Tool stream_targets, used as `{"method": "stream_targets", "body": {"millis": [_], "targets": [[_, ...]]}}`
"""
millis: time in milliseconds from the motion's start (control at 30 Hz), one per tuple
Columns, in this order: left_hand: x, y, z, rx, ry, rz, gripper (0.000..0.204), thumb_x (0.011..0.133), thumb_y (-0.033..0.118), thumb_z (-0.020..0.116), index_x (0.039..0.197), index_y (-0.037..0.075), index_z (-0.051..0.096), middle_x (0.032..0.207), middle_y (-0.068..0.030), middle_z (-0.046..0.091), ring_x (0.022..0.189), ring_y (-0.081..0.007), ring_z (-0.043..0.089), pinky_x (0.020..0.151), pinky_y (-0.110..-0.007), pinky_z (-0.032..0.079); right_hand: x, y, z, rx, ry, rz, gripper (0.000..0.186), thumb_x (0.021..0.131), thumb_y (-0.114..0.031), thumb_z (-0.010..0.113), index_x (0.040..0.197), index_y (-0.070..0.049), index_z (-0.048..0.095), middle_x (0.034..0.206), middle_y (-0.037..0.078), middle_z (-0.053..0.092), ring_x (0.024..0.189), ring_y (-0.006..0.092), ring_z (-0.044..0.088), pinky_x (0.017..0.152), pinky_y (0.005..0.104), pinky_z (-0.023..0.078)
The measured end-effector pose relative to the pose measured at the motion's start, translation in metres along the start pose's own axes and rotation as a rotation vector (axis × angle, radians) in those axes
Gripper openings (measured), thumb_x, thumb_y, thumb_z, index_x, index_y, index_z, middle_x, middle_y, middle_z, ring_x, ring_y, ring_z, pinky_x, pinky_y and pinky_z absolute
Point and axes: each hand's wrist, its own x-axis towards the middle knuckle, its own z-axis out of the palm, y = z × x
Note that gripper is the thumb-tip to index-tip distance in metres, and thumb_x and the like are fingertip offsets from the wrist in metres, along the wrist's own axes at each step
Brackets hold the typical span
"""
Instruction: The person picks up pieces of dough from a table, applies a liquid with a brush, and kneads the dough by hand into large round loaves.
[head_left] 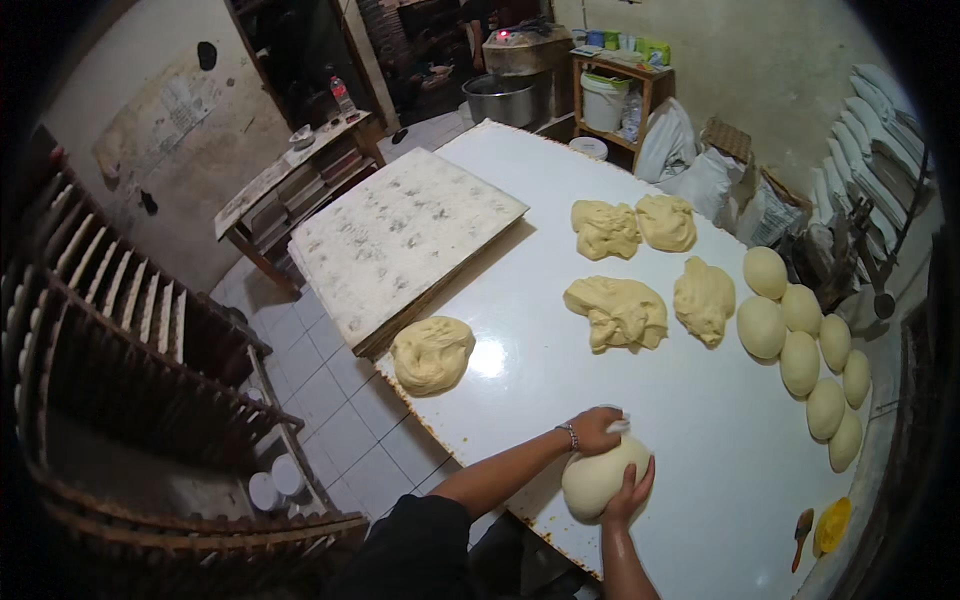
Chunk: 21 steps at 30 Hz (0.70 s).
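Note:
A large, smooth, pale dough ball [592, 484] rests on the white table near its front edge, between my two hands. My left hand [597, 430], with a bracelet at the wrist, lies at the ball's far side, its fingers curled around a small white thing [619, 425] whose kind I cannot make out. Cupped against the right side of the ball is my right hand [630, 494], thumb over the dough and fingers along its edge. A rough dough lump [432, 355] sits at the table's left edge. Several more loose dough lumps [616, 312] lie farther back.
Smooth dough balls [800, 363] line the table's right side. A brush [802, 540] and a yellow bowl [832, 526] lie at the near right. Flour-dusted boards [410, 225] are stacked at the left. Wooden racks [110, 290] stand beyond; a metal pot [500, 98] is at the back.

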Motion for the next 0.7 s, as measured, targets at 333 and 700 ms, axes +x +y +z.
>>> {"method": "stream_targets", "body": {"millis": [333,700], "targets": [[-0.025,0.042,0.014,-0.314,0.209,-0.317,0.047,0.100,0.036,0.065,0.140,0.012,0.066,0.129,-0.0112,0.072,0.115,-0.0189,0.068,0.099,-0.034,0.055,0.134,-0.093,-0.004,-0.254,-0.996,0.364,0.065,0.089,-0.038,0.085,0.135,0.001,0.063,0.121,0.010,0.071,0.106,0.0188,0.068,0.093,0.0351,0.056],[-0.043,0.119,0.050,-0.025,-0.280,-0.384,0.052,0.093,0.057,0.067,0.110,0.010,0.081,0.115,-0.0157,0.077,0.105,-0.0318,0.072,0.096,-0.041,0.056,-0.113,-0.007,-0.132,0.036,-0.054,0.110,0.077,0.109,-0.048,0.051,0.162,0.000,0.023,0.163,0.019,0.033,0.150,0.0308,0.035,0.123,0.0428,0.028]]}}
